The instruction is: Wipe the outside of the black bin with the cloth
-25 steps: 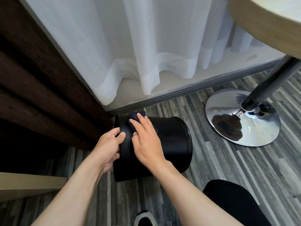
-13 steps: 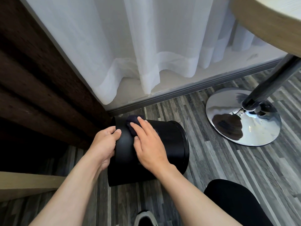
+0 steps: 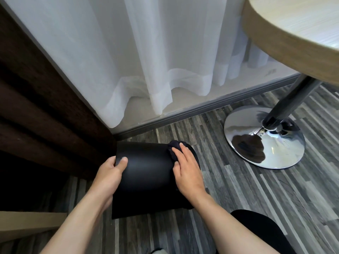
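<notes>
The black bin (image 3: pixel 146 175) lies on its side on the grey striped floor, its smooth outer wall facing up. My left hand (image 3: pixel 110 173) grips the bin's left end, thumb on top of the wall. My right hand (image 3: pixel 187 171) lies flat on the bin's right end and presses a dark cloth (image 3: pixel 173 150) against the wall. Only a crumpled edge of the cloth shows past my fingertips; the rest is under my palm.
A round table's chrome base (image 3: pixel 264 140) and dark pole (image 3: pixel 289 101) stand to the right, with the tabletop (image 3: pixel 297 32) overhead. White curtains (image 3: pixel 146 61) hang behind. A dark wooden panel (image 3: pixel 45 107) stands left. My dark-clothed knee (image 3: pixel 260 233) is at the lower right.
My right hand has slid with the cloth from the bin's left part across to its right end. The bin has tipped so that its side wall faces me. The left hand still holds the left end.
</notes>
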